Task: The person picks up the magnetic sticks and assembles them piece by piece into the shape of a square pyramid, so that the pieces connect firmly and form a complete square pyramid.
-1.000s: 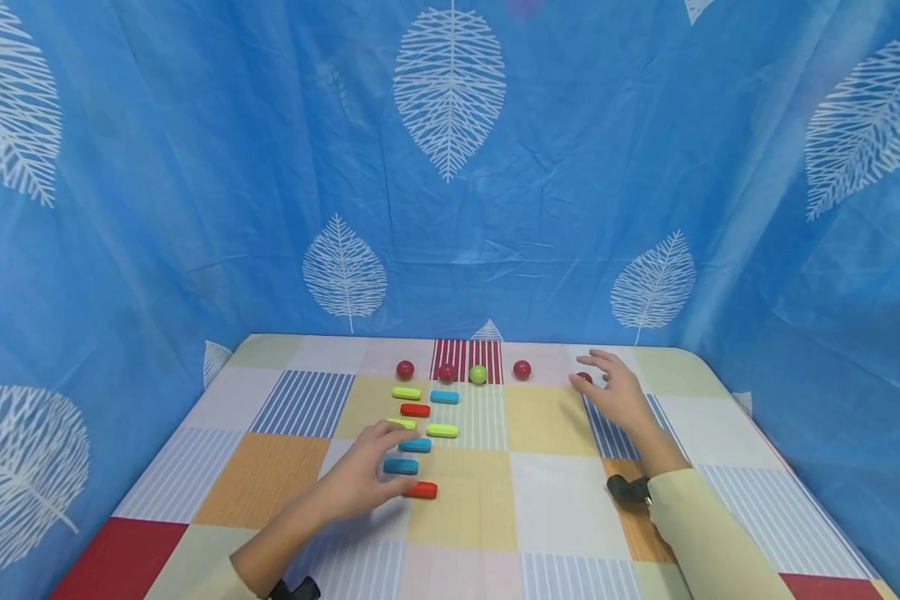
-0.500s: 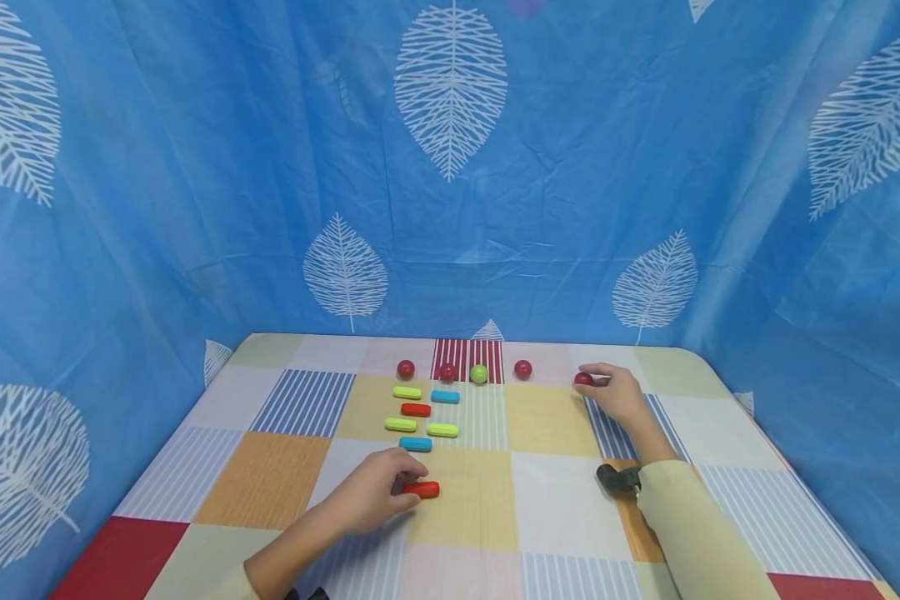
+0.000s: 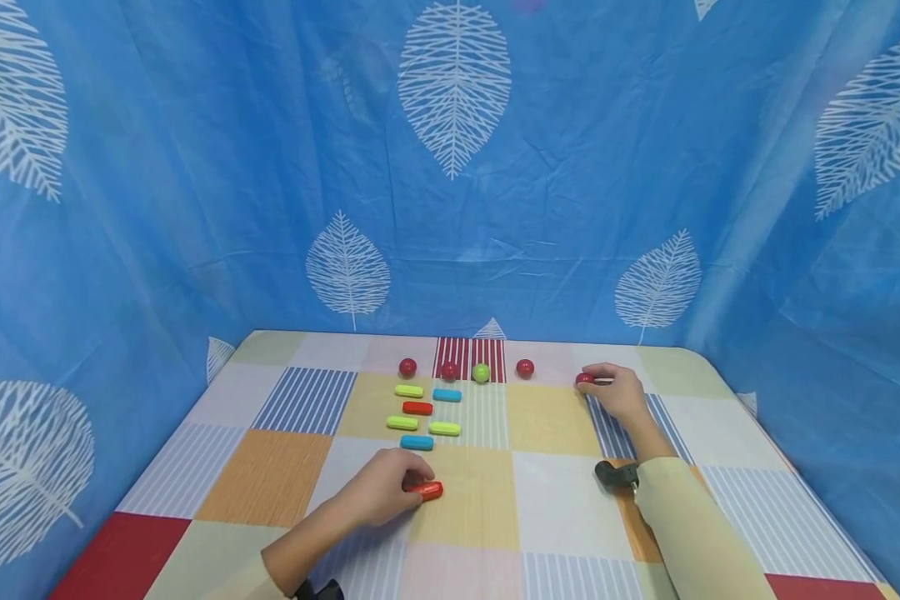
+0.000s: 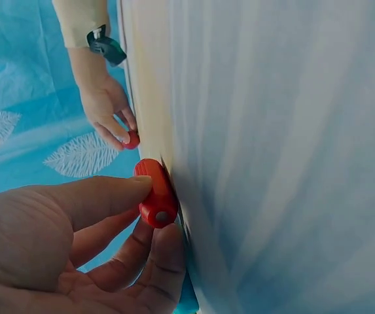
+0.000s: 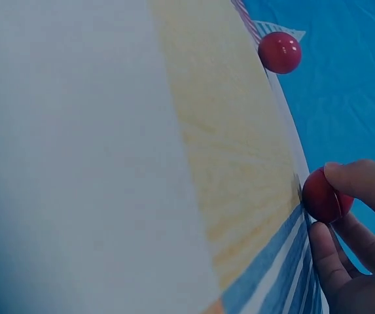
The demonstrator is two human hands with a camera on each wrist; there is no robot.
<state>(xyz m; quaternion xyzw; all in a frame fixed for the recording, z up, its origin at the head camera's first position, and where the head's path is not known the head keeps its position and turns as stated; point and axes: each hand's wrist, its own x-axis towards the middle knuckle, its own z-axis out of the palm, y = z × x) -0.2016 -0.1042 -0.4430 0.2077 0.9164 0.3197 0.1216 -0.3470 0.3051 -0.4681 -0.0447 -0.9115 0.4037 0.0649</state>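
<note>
My left hand [image 3: 386, 487] pinches a short red stick [image 4: 154, 196], shaped like a stubby highlighter, between thumb and fingers low over the cloth. Its far end sticks out past the fingertips in the head view. Part of a blue stick [image 4: 188, 299] shows below those fingers in the left wrist view; the hand hides it from the head camera. Over at the right, my right hand [image 3: 618, 393] holds a glossy red ball [image 5: 324, 196] with a thin seam, thumb on one side and fingers on the other.
A row at the back has red balls [image 3: 407, 367] and a green ball [image 3: 481, 372]. Nearer lie several sticks: yellow [image 3: 402, 422], blue [image 3: 417, 442] and red [image 3: 417, 408]. A patchwork cloth [image 3: 558, 500] covers the table; blue leaf-print curtains [image 3: 540, 167] enclose it.
My left hand has moved slightly forward and right off the blue stick's spot and taken hold of the red stick. My right hand's fingers have closed on the red ball.
</note>
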